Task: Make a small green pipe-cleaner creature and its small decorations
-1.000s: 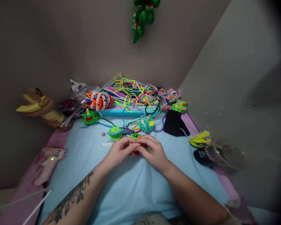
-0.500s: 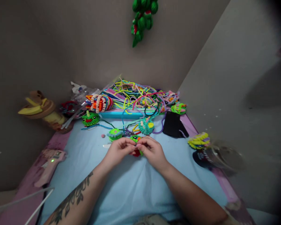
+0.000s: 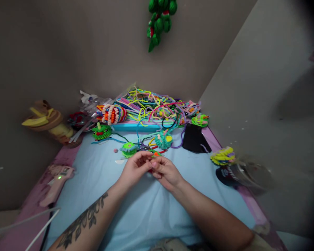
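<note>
My left hand (image 3: pixel 134 169) and my right hand (image 3: pixel 166 171) meet over the light blue mat (image 3: pixel 146 205), fingers curled together around a small pipe-cleaner piece (image 3: pixel 154 154) with green, orange and red showing between them. Most of that piece is hidden by the fingers. Just beyond the hands lie a green and teal round craft (image 3: pixel 128 149) and a teal one with a yellow spot (image 3: pixel 164 140).
A tangled pile of coloured pipe cleaners (image 3: pixel 151 108) fills the back of the table. A black pouch (image 3: pixel 195 138) lies at the right, a green horned figure (image 3: pixel 101 131) at the left, a pink glue gun (image 3: pixel 56 184) near the left edge, and walls close in on both sides.
Both hands have drawn closer together and slightly nearer to me, the right hand shifting left over the small piece so that less of it shows.
</note>
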Demonstrator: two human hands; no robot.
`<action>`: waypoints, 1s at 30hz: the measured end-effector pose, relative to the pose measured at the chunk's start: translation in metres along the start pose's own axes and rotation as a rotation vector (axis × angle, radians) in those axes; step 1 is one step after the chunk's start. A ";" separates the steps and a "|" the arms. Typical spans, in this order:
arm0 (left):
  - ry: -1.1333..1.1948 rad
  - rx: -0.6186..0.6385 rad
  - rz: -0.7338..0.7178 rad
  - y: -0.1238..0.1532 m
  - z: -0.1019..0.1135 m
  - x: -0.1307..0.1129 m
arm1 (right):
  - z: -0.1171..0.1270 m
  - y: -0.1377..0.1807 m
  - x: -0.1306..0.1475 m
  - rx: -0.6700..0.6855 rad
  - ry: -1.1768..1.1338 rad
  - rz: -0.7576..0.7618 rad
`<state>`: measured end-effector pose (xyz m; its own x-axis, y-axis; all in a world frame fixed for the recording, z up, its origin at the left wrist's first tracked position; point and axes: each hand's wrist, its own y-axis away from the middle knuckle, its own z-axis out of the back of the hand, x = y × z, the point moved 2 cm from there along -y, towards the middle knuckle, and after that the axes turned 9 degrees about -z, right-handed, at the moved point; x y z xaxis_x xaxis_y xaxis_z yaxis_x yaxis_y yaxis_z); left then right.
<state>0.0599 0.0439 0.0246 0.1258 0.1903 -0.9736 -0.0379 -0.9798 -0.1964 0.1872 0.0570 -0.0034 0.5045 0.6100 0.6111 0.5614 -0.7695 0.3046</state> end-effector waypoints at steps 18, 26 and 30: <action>-0.343 0.094 -0.363 0.002 0.003 -0.013 | -0.009 0.005 -0.009 0.138 0.109 -0.071; -0.279 0.094 -0.106 -0.001 0.003 -0.010 | -0.014 0.021 0.015 -0.189 0.702 0.575; -0.266 0.147 -0.085 -0.001 0.001 -0.012 | -0.017 0.029 0.026 -0.249 1.050 0.804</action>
<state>0.0577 0.0426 0.0364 -0.1279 0.3000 -0.9453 -0.1840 -0.9438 -0.2746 0.2057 0.0476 0.0335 -0.1652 -0.3695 0.9144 0.1592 -0.9250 -0.3450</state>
